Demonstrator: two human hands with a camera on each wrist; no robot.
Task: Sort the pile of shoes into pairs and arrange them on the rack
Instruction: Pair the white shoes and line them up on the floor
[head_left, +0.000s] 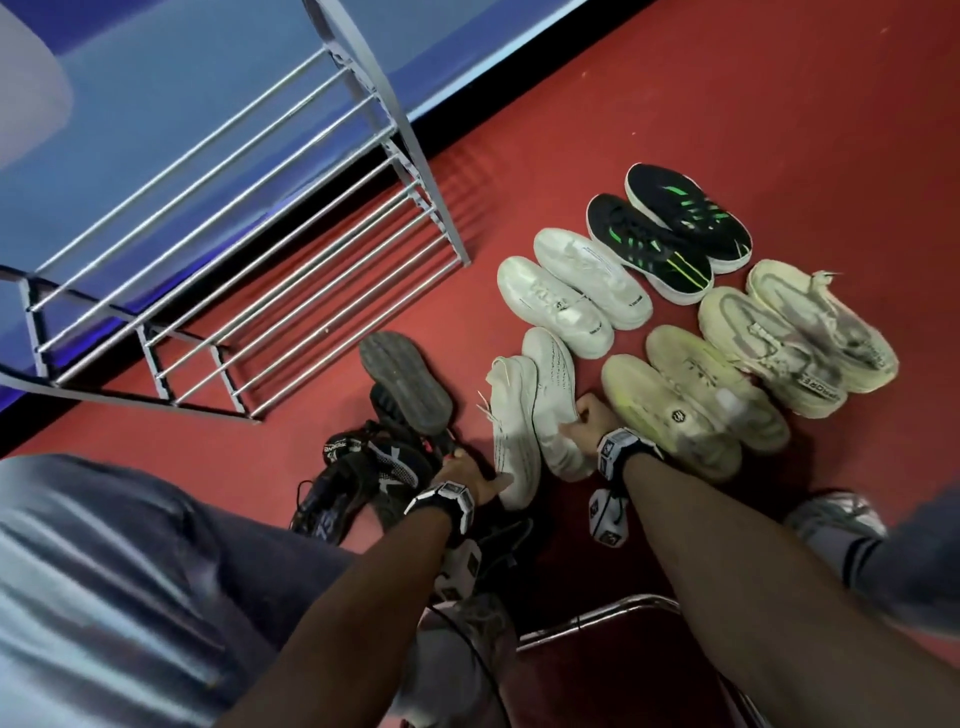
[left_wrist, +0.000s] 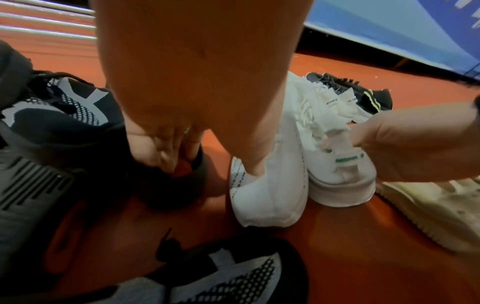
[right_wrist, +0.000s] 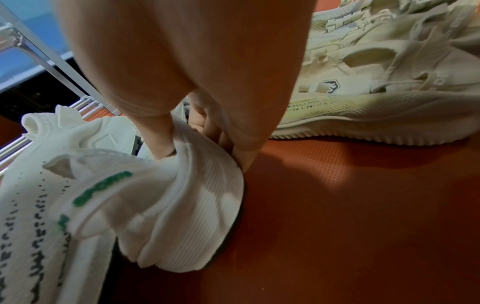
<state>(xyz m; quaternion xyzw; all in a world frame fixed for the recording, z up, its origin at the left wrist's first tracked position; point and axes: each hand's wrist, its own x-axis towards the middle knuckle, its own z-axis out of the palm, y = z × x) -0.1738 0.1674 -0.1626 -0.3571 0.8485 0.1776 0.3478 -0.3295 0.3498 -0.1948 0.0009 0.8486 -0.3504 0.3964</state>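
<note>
The place looks like a sports hall or gym room rather than a home. The textured red rubber floor (head_left: 727, 104) runs up to a black skirting strip (head_left: 519, 98) under a glossy blue wall panel (head_left: 208, 78), well beyond the fingers. A bare grey metal-tube shoe rack (head_left: 249, 249) stands ahead and to the left of them, and only athletic trainers (head_left: 670, 239) lie on the floor around them.

head cam overhead, wrist cams close, floor-level

Red floor (head_left: 727, 104) (textured), blue wall (head_left: 182, 104), black baseboard (head_left: 467, 124).
</note>
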